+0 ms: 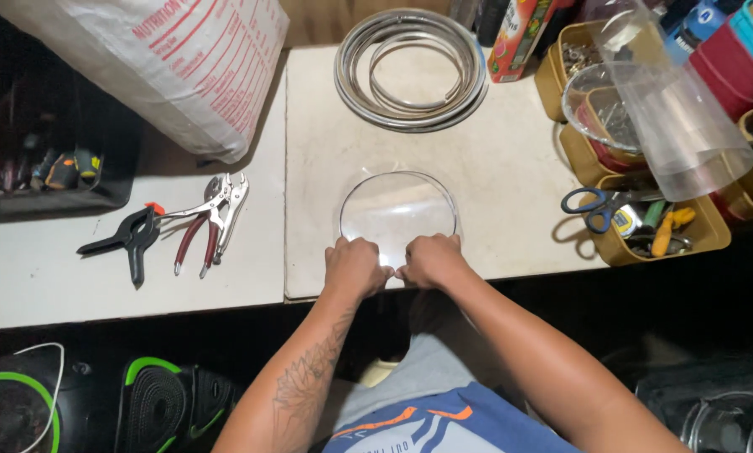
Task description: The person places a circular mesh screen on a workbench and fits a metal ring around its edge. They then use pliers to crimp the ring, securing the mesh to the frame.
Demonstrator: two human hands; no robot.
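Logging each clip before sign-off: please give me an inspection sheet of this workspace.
Surface: pale worktop, worn, edge near the person.
Job's things: clear round disc lying flat at the front edge.
Clutter: coiled metal trim; pliers and black spring clamp on the side table; clear plastic cone; blue-handled scissors in a yellow tray; white sack.
Hands: left hand and right hand grip the disc's near rim.
Cables: white cord, lower left.
Surroundings: dark floor, green-trimmed black gear.
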